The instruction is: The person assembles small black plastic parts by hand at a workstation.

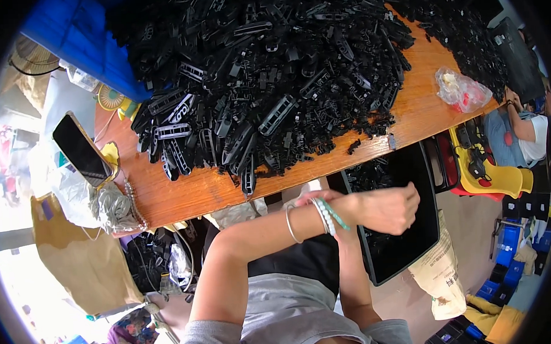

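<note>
My left arm reaches across my body, and my left hand (388, 211) is curled into a fist above a black bin (408, 261). Its palm side is hidden, so I cannot see whether anything is inside. On that wrist are a silver bangle (292, 225), a pale beaded bracelet (325, 216) and a green bracelet (336, 215). My right hand (316, 197) is bent in behind the left wrist, its fingers curled beside the bracelets; most of it is hidden. Just beyond lies a large heap of small black plastic parts (265, 80) on the wooden table (184, 197).
At the table's left edge a phone (81, 150) stands upright near crumpled plastic wrap (114, 207). A blue crate (79, 42) is at the far left. A clear plastic bag (462, 90) lies on the right side, above a yellow chair (500, 177). Another person (523, 133) sits at far right.
</note>
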### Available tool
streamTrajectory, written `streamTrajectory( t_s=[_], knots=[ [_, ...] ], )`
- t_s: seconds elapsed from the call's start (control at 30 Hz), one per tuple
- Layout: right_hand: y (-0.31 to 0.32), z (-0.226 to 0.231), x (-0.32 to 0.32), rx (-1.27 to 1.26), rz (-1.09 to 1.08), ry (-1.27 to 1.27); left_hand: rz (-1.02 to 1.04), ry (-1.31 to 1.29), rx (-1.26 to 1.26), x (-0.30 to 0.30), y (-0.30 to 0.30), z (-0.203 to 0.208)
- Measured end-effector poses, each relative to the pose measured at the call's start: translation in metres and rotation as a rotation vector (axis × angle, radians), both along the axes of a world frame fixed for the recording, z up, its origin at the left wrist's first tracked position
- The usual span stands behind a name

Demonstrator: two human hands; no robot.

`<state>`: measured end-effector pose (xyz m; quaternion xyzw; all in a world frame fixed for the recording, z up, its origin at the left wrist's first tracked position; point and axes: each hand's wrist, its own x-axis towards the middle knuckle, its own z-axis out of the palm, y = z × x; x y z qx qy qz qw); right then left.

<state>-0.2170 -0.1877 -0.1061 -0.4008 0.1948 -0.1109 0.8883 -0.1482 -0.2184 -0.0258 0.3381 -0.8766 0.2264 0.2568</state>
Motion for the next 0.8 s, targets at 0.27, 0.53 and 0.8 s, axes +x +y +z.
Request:
streamTrajectory(
  t_s=[0.27,0.53,0.8],
  knots=[
    [0.03,0.025,0.006,-0.106,0.497,0.184,0.091,0.449,0.164,-0.007,0.086,-0.014],
    [0.031,0.0,0.046,-0.984,0.381,0.324,0.494,0.651,0.289,0.039,0.196,-0.039],
    [0.014,-0.1,0.09,-2.041,0.602,0.32,0.97,0.448,0.853,0.113,0.219,-0.129]
  ],
)
